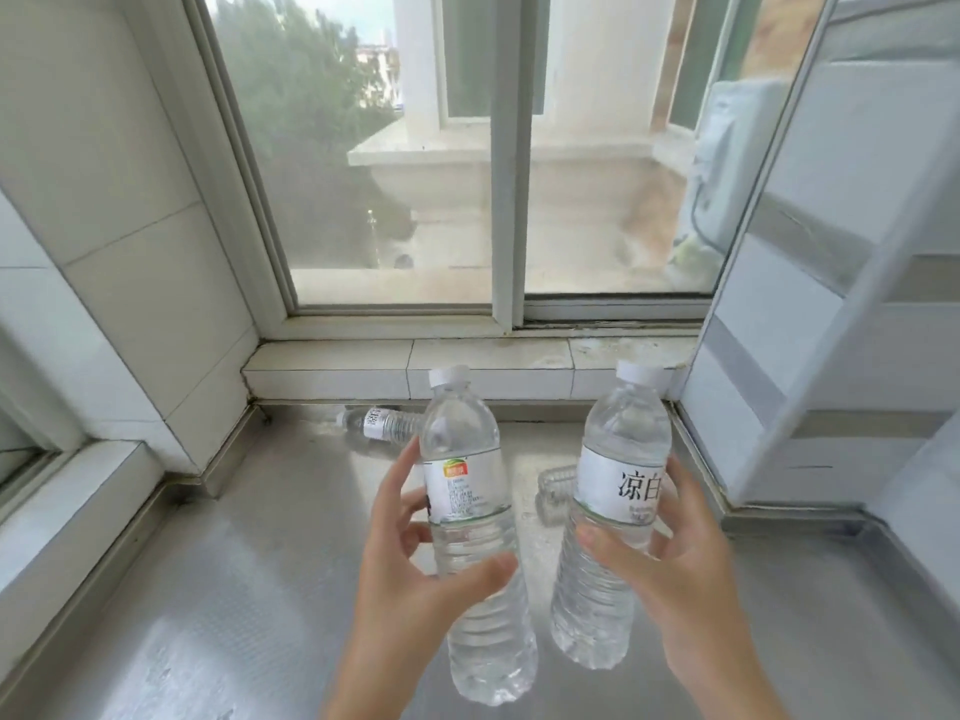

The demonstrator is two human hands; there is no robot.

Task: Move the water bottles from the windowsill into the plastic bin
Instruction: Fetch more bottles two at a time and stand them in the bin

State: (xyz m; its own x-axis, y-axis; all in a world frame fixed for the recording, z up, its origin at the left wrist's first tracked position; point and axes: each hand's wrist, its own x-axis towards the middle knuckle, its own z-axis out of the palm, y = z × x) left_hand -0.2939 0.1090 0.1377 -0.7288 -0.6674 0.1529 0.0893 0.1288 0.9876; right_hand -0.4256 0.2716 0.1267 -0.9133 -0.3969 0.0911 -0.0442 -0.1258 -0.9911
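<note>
At the far left of centre, a small water bottle (382,421) lies on its side on the metal surface (218,589), close under the tiled windowsill step (332,368). Left of middle, the left hand (415,558) has its grip wrapped around a clear bottle with an orange-marked label (467,480), thumb across the front, fingers behind; the bottle is upright, tilted slightly, its base apparently lifted off the surface. Between the two held bottles a crushed empty bottle (556,491) lies partly hidden. Right of middle, the right hand (670,579) grips a bottle with a white label and black characters (618,480) in the same way.

The plastic bin is not in view, so the carry must turn away from this window.

Risks, as I judge them: both bottles look full and smooth-walled, and each is held low on the body, so a quick swing could tip one out of its grip. The two bottles are near each other and may knock together. The remaining bottles could be overlooked.
</note>
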